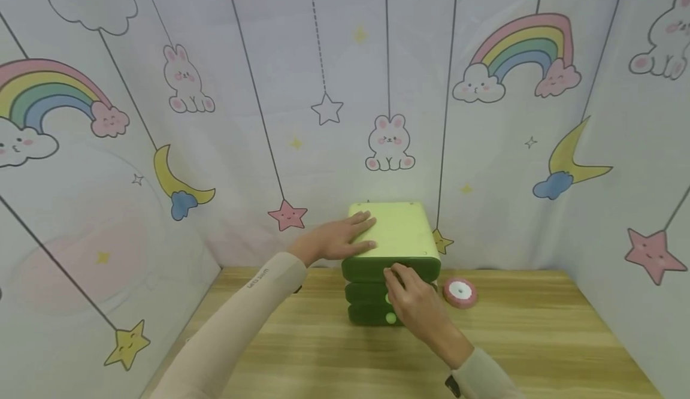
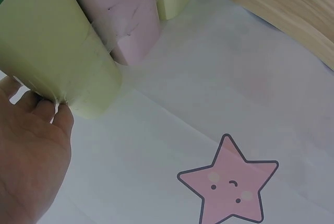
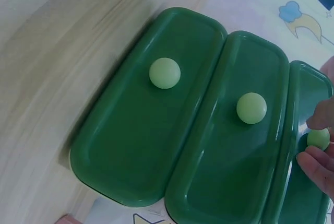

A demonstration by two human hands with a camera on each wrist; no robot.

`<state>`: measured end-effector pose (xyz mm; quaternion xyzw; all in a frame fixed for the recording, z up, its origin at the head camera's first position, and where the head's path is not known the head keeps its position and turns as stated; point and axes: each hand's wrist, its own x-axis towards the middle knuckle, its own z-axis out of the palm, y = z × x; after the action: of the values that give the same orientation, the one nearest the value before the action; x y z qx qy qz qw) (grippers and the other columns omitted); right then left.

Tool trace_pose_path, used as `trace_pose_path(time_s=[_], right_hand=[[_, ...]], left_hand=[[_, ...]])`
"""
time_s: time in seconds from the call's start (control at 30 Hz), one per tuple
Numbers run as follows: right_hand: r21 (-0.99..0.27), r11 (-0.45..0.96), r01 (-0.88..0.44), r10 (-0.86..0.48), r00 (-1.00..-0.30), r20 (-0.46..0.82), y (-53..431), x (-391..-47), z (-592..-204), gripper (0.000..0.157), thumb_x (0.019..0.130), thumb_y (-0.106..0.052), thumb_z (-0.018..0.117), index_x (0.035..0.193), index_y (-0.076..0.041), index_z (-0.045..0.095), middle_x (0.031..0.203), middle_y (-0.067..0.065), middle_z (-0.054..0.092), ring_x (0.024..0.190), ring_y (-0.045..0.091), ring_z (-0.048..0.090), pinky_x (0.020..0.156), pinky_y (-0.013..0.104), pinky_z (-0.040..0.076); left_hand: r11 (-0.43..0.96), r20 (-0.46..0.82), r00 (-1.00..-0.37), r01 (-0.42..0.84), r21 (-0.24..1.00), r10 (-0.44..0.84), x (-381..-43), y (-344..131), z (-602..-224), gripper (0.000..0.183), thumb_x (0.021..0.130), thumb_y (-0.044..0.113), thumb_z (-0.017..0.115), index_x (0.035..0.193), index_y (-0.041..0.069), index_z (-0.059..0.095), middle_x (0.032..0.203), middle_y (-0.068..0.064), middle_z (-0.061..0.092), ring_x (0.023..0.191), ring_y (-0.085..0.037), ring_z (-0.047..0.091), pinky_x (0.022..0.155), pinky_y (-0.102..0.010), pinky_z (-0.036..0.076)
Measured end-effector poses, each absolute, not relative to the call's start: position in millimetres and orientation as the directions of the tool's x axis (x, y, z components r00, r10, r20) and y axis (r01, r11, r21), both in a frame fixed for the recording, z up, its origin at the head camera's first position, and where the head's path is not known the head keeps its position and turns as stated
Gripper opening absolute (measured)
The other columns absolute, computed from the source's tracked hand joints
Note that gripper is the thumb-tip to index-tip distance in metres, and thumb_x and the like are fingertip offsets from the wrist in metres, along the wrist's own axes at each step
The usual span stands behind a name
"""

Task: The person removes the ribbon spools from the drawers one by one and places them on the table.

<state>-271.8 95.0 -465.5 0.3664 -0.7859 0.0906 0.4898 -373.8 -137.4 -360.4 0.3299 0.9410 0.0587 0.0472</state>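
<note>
A small drawer cabinet (image 1: 399, 225) with a pale yellow top and three dark green drawer fronts stands on the table against the back cloth. My left hand (image 1: 338, 238) rests on its top, with the fingers spread fairly straight. At the front, my right hand (image 1: 417, 303) pinches the round pale green knob (image 3: 318, 139) of the top drawer (image 1: 360, 269) between thumb and fingers. Below it are the middle drawer (image 3: 229, 166) and the bottom drawer (image 3: 135, 130), each with its own knob. In the left wrist view, the cabinet's side shows yellow and pink drawer shells (image 2: 117, 15).
A pink ribbon roll (image 1: 460, 292) with a white core lies on the wooden table (image 1: 291, 345), right of the cabinet. White cloth (image 1: 323, 165) printed with rabbits, stars and rainbows closes off the back and both sides.
</note>
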Motion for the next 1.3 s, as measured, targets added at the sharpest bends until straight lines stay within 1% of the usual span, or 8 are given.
trace_pose_path(time_s=[0.27, 0.57, 0.77, 0.97, 1.03, 1.17, 1.23, 1.3], right_hand=[[0.228, 0.730, -0.645, -0.486, -0.255, 0.836, 96.7, -265.8, -469.5, 0.049, 0.113, -0.023, 0.032, 0.118, 0.003, 0.073, 0.107, 0.021, 0.071, 0.076, 0.023, 0.073, 0.063, 0.027, 0.062], [0.259, 0.698, -0.667, -0.521, -0.226, 0.823, 94.9, -257.8, -488.3, 0.045, 0.111, -0.020, 0.035, 0.103, -0.002, 0.075, 0.097, 0.014, 0.070, 0.073, 0.019, 0.068, 0.061, 0.025, 0.059], [0.267, 0.694, -0.669, -0.556, -0.262, 0.789, 94.3, -257.3, -501.1, 0.047, 0.109, -0.019, 0.030, 0.099, -0.003, 0.073, 0.094, 0.011, 0.068, 0.078, 0.020, 0.067, 0.062, 0.028, 0.057], [0.280, 0.731, -0.622, -0.570, -0.331, 0.752, 93.3, -257.6, -505.3, 0.053, 0.111, -0.022, 0.023, 0.100, -0.005, 0.071, 0.096, 0.009, 0.067, 0.075, 0.020, 0.065, 0.062, 0.029, 0.058], [0.282, 0.740, -0.611, -0.579, -0.364, 0.730, 93.6, -257.2, -506.2, 0.044, 0.110, -0.020, 0.030, 0.101, -0.006, 0.071, 0.097, 0.009, 0.067, 0.075, 0.020, 0.065, 0.064, 0.029, 0.059], [0.278, 0.746, -0.605, -0.592, -0.411, 0.694, 93.5, -256.5, -506.3, 0.014, 0.096, -0.013, 0.066, 0.105, -0.004, 0.071, 0.101, 0.009, 0.066, 0.077, 0.018, 0.064, 0.067, 0.028, 0.061], [0.278, 0.750, -0.601, -0.595, -0.428, 0.680, 92.8, -256.3, -506.1, 0.026, 0.084, -0.011, 0.081, 0.107, -0.004, 0.071, 0.103, 0.009, 0.065, 0.078, 0.018, 0.064, 0.068, 0.026, 0.061], [0.281, 0.754, -0.594, -0.598, -0.443, 0.668, 92.2, -256.5, -506.4, 0.037, 0.076, -0.008, 0.089, 0.109, -0.004, 0.071, 0.104, 0.009, 0.064, 0.079, 0.017, 0.063, 0.067, 0.025, 0.060]], left_hand=[[0.778, -0.046, -0.781, 0.614, 0.132, 0.623, -372.9, -137.5, -360.8, 0.082, 0.103, 0.077, 0.027, 0.170, 0.032, 0.014, 0.179, 0.005, 0.008, 0.167, -0.021, 0.013, 0.131, -0.051, 0.029], [0.777, -0.036, -0.781, 0.613, 0.141, 0.623, -371.7, -138.6, -359.7, 0.081, 0.103, 0.076, 0.028, 0.170, 0.032, 0.014, 0.180, 0.005, 0.008, 0.167, -0.021, 0.014, 0.131, -0.052, 0.030], [0.776, -0.038, -0.780, 0.614, 0.146, 0.624, -369.5, -137.9, -359.9, 0.081, 0.104, 0.075, 0.029, 0.170, 0.031, 0.014, 0.179, 0.004, 0.007, 0.167, -0.021, 0.013, 0.131, -0.051, 0.029], [0.776, -0.030, -0.781, 0.615, 0.137, 0.624, -370.1, -137.9, -360.8, 0.081, 0.104, 0.076, 0.028, 0.170, 0.032, 0.014, 0.179, 0.005, 0.008, 0.167, -0.020, 0.014, 0.131, -0.050, 0.030], [0.776, -0.029, -0.781, 0.615, 0.138, 0.624, -370.9, -138.1, -361.6, 0.081, 0.104, 0.076, 0.027, 0.170, 0.032, 0.014, 0.179, 0.005, 0.008, 0.167, -0.020, 0.013, 0.131, -0.050, 0.030], [0.774, -0.023, -0.779, 0.619, 0.137, 0.627, -372.6, -138.4, -363.3, 0.082, 0.103, 0.077, 0.027, 0.170, 0.031, 0.014, 0.179, 0.005, 0.008, 0.167, -0.020, 0.013, 0.132, -0.050, 0.029], [0.771, -0.020, -0.776, 0.622, 0.140, 0.630, -373.2, -138.5, -363.9, 0.082, 0.103, 0.077, 0.026, 0.170, 0.031, 0.014, 0.179, 0.005, 0.008, 0.167, -0.020, 0.013, 0.132, -0.050, 0.028], [0.767, -0.020, -0.773, 0.625, 0.147, 0.634, -373.4, -138.6, -364.2, 0.083, 0.103, 0.077, 0.027, 0.170, 0.031, 0.015, 0.179, 0.004, 0.008, 0.167, -0.020, 0.013, 0.132, -0.050, 0.028]])
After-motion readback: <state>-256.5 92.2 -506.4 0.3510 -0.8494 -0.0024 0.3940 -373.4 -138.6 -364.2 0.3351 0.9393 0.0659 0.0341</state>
